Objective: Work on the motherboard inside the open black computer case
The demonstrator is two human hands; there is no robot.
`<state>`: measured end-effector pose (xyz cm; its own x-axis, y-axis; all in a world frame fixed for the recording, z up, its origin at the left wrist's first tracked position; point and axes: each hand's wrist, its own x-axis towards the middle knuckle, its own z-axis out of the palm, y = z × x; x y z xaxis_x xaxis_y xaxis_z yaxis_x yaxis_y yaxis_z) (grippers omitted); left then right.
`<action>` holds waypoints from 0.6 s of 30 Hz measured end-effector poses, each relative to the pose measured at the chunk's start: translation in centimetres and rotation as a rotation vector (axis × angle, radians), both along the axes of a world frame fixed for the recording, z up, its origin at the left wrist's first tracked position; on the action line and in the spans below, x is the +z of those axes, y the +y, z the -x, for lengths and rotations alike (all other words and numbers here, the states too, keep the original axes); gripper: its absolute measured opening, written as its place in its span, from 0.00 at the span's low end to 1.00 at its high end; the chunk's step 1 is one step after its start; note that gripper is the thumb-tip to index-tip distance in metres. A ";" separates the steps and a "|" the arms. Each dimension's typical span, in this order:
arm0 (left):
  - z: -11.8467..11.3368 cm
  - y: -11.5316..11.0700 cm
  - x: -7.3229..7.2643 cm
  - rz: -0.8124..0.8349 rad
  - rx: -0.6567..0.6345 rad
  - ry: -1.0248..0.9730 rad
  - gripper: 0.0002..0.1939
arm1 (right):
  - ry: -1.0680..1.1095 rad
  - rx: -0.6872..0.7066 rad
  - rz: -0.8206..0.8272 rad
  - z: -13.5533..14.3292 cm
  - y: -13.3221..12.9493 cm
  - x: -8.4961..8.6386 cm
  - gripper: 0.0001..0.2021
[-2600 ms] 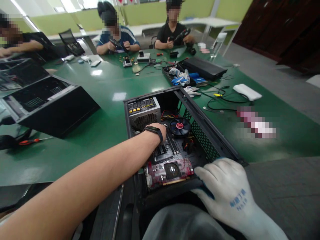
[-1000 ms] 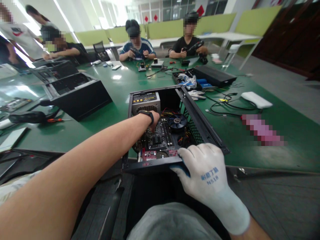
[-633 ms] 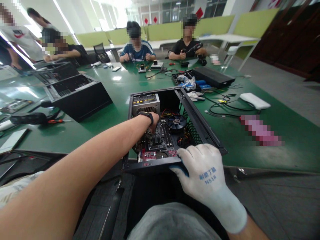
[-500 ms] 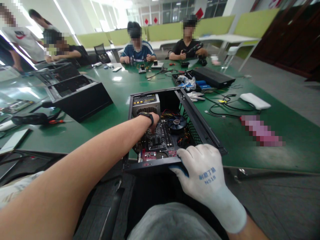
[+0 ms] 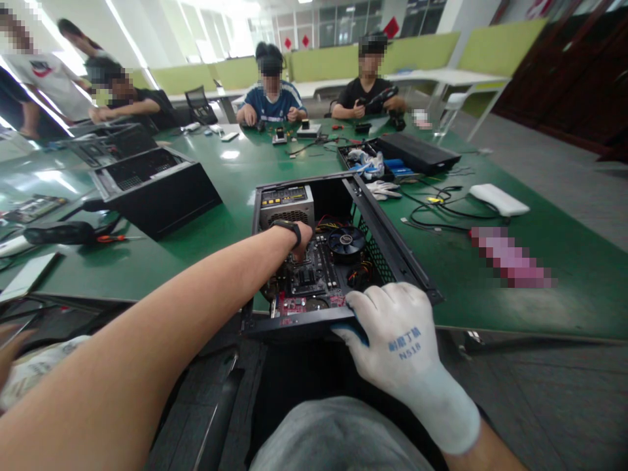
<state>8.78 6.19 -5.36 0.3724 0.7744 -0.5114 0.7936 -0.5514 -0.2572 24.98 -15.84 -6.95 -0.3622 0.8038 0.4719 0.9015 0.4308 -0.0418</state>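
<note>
An opened black computer case point(image 5: 392, 252) lies on the table in front of me. Inside it are a power supply point(image 5: 287, 206), a fan point(image 5: 346, 242) and a dark motherboard point(image 5: 318, 275) with a red edge. My left hand point(image 5: 303, 237), bare with a black wristband, reaches down over the board beside the power supply; its fingers are mostly hidden, so what they touch is unclear. In a white glove, my right hand point(image 5: 392, 327) grips the case's near right edge, fingers over the top and thumb on the outer side.
Left on the green table point(image 5: 235, 255) stands another black case point(image 5: 171, 196). Behind my case are an open black box point(image 5: 412, 150) and gloves point(image 5: 383, 190); cables point(image 5: 436, 206) and a white object point(image 5: 499, 199) lie right. Several people sit across; a person's hand point(image 5: 12, 343) is at far left.
Another person's blurred hand has come into view at the far left edge. Both of my hands stay in nearly the same place on and in the case.
</note>
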 end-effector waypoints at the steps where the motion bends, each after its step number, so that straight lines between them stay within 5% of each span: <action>1: 0.0 0.1 -0.1 -0.001 0.006 -0.012 0.30 | 0.001 0.000 -0.001 0.0 0.0 0.0 0.15; 18: 0.5 0.7 -0.7 -0.013 0.009 0.000 0.28 | -0.014 0.001 -0.002 0.2 0.0 -0.1 0.16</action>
